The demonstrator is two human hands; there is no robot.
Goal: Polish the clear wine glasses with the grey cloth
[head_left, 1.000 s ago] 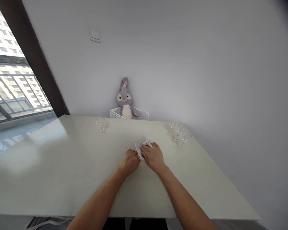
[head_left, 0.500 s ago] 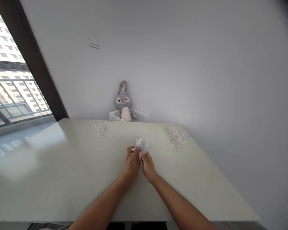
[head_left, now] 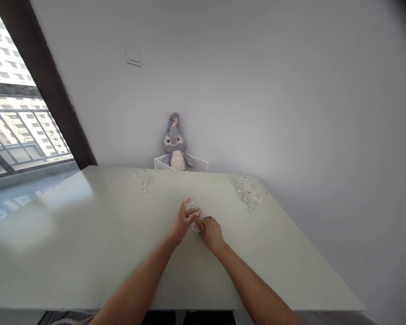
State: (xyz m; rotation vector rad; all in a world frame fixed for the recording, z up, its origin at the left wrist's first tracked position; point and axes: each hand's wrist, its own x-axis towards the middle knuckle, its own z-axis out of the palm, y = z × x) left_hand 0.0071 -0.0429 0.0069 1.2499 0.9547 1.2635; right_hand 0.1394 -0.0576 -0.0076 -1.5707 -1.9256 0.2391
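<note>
My left hand (head_left: 184,220) is wrapped around the bowl of a clear stemmed glass (head_left: 191,206), which tilts over the middle of the table. My right hand (head_left: 212,233) grips a whitish cloth (head_left: 206,215) and presses it around the lower part of the glass. The stem and foot are hidden by the cloth and fingers. Another stemmed glass (head_left: 143,179) stands upright to the left, farther back. Several more stemmed glasses (head_left: 250,188) stand close together at the back right.
The pale glossy table (head_left: 88,253) meets a plain wall at the back. A grey plush toy (head_left: 176,146) sits in a white perforated basket (head_left: 200,166) behind the far edge. A window (head_left: 23,135) is on the left.
My left hand has shifted up from the lower part of the glass to its bowl. The cloth has gone from around the bowl down to the stem end, with my right hand.
</note>
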